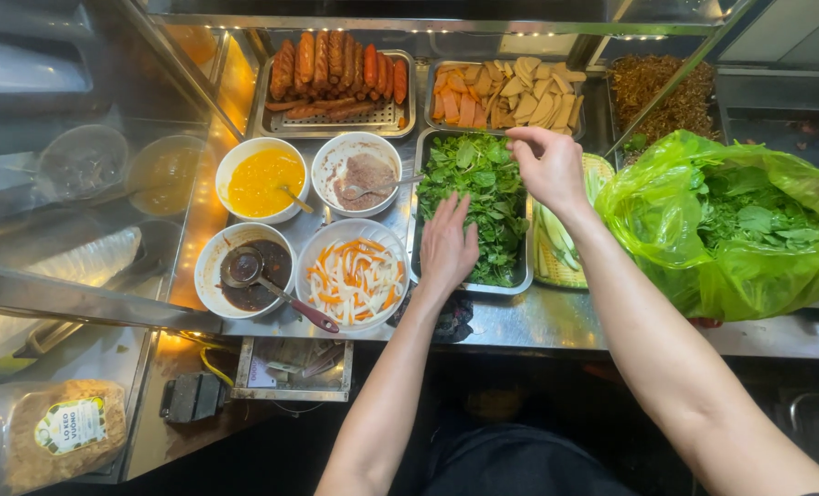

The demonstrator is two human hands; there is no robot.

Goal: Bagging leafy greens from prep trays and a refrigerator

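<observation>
left hand (pixel 447 246): we lay it flat on the near half of the herbs (pixel 483 188), fingers (pixel 453 213) spread apart and pointing away from us, pressing the leaves and gripping nothing.
herb tray (pixel 525 276): we see a steel rectangle on the tabletop (pixel 556 321), its long axis running from us toward the far trays; the leaves fill it from the near rim to the far one.
right hand (pixel 549 165): we hold it over the far right part of the same tray, fingertips (pixel 518 136) drawn together and turned down as if pinching; whether a sprig sits between them we cannot tell.
relation: the herbs lie straight below and just left of our right fingertips, and directly under our left palm; the left is nearer the near rim, the right nearer the far one.
green bag (pixel 731 220): it sits open to our right, just beside the right forearm, with more leaves inside.
cucumber basket (pixel 552 253): between the tray and the bag, partly under our right wrist.
pickle bowl (pixel 352 276): just left of the left hand, apart from it.
far trays: sausages (pixel 336 69) and sliced cold cuts (pixel 506 92) lie beyond the herbs.
</observation>
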